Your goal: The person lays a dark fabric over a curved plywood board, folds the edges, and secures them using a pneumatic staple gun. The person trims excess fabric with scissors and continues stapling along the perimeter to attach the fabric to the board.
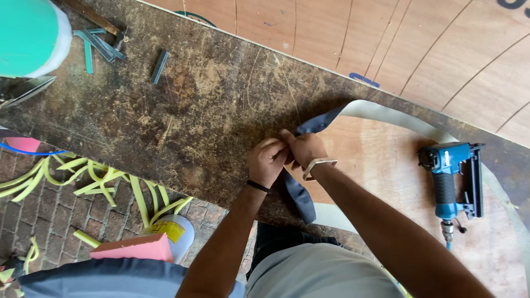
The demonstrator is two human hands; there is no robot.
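Observation:
My left hand (267, 161) and my right hand (302, 149) meet at the middle of the worn brown workbench (210, 105). Both pinch a strip of dark blue fabric (301, 196) that folds over the edge of a rounded plywood panel (386, 165). The strip hangs down below my hands and also runs up to the right, where it joins a pale lining band (381, 113) curving round the panel. My right wrist carries a metal-banded watch; my left wrist has a thin black band.
A blue pneumatic staple gun (450, 179) lies on the plywood panel to the right. Staple strips (160, 66) and a hammer (99, 22) lie at the bench's far left by a green foam roll (30, 33). Yellow foam offcuts (94, 179) litter the brick floor.

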